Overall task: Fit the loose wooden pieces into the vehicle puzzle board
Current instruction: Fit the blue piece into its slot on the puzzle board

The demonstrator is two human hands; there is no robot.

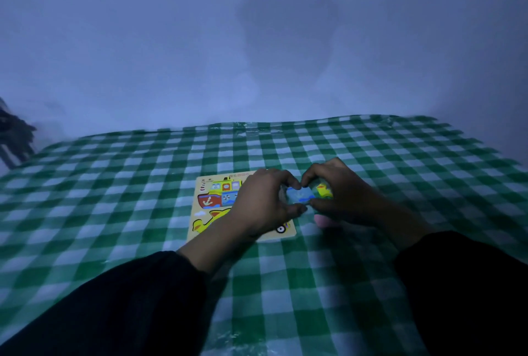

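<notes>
The wooden puzzle board (201, 207) lies flat on the checked cloth, showing a ship and a yellow plane; my left arm hides its right half. A blue puzzle piece (299, 195) is pinched between my left hand (263, 201) and my right hand (343, 192), thumbs and forefingers of both on its edges, just past the board's right side. A yellow and green piece (324, 190) shows under my right palm; whether the hand grips it I cannot tell. A pink piece (324, 221) lies on the cloth below my right hand.
The green and white checked cloth (143, 184) covers the table up to a pale wall at the back. A dark object (14, 138) stands off the table's far left corner. The light is dim.
</notes>
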